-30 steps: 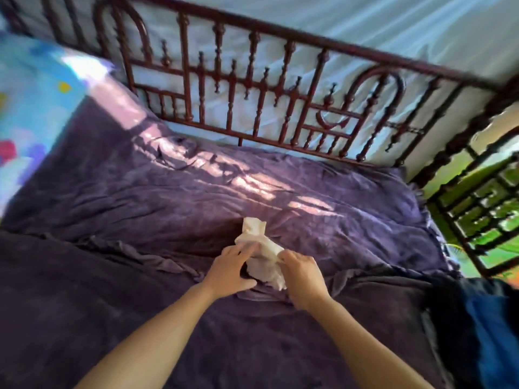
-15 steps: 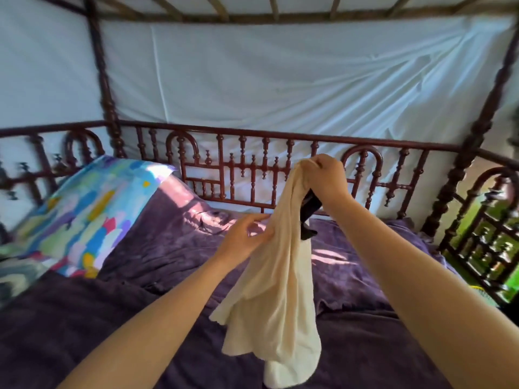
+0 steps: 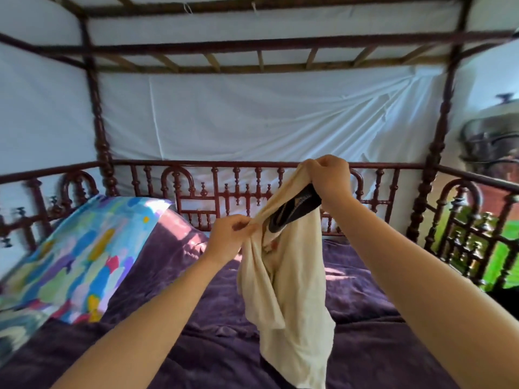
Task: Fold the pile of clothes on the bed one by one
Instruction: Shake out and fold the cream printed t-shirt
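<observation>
A cream garment (image 3: 292,299) with a dark band at its top opening hangs in the air above the purple bedspread (image 3: 219,346). My right hand (image 3: 327,178) grips its top edge, held high in front of the bed rail. Lower and to the left, my left hand (image 3: 229,238) pinches another part of the same edge. The cloth hangs crumpled, and its bottom end drops out of view at the frame's lower edge.
A dark red wooden rail (image 3: 224,189) and posts ring the bed, with white sheeting behind. A multicoloured pillow (image 3: 73,265) lies at the left. A dark fan (image 3: 491,141) stands past the right rail, and a dark heap (image 3: 505,299) shows at the right edge.
Both hands picked the cream garment up off the bedspread and raised it. In the last half second my left hand slid up to its top edge and the garment opened a little.
</observation>
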A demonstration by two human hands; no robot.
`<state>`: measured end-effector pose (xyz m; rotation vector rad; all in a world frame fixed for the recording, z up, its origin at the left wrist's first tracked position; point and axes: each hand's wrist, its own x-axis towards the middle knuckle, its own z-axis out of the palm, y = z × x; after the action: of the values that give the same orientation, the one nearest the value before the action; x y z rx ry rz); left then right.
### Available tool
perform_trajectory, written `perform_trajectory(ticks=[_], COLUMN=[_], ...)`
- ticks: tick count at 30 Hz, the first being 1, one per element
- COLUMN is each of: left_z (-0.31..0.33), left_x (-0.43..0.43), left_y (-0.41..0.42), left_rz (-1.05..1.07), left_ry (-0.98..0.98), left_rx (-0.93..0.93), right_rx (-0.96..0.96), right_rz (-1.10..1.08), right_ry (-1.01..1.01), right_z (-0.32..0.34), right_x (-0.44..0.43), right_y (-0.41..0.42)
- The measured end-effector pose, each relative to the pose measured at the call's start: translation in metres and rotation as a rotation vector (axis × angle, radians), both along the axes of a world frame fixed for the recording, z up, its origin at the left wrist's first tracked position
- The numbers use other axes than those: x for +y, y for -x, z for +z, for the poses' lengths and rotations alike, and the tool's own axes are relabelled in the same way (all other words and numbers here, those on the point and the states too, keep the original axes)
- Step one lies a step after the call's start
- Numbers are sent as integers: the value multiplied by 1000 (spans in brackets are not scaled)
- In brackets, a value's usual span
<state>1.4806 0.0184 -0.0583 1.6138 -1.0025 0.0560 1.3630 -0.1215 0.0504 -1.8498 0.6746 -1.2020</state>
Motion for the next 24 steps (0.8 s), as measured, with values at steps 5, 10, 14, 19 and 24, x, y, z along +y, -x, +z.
perform_trajectory(ticks=[5,10,14,19,24], left_z=[35,57,64,81,102], left_x=[39,65,86,106,126], left_y=[-34,-64,-92,-108,-121], left_rz=[37,116,202,297,397], left_ry=[34,49,17,26,47], left_rx=[-78,-190,-272,-428,-495], right_rx=[36,146,355,461,774], right_rz=[-23,37,57,178,209], right_ry=[1,84,230,350,519], right_z=[-9,-12,-13,-13,0], right_x=[16,30,37,57,78], right_y=[5,6,7,-5,-20])
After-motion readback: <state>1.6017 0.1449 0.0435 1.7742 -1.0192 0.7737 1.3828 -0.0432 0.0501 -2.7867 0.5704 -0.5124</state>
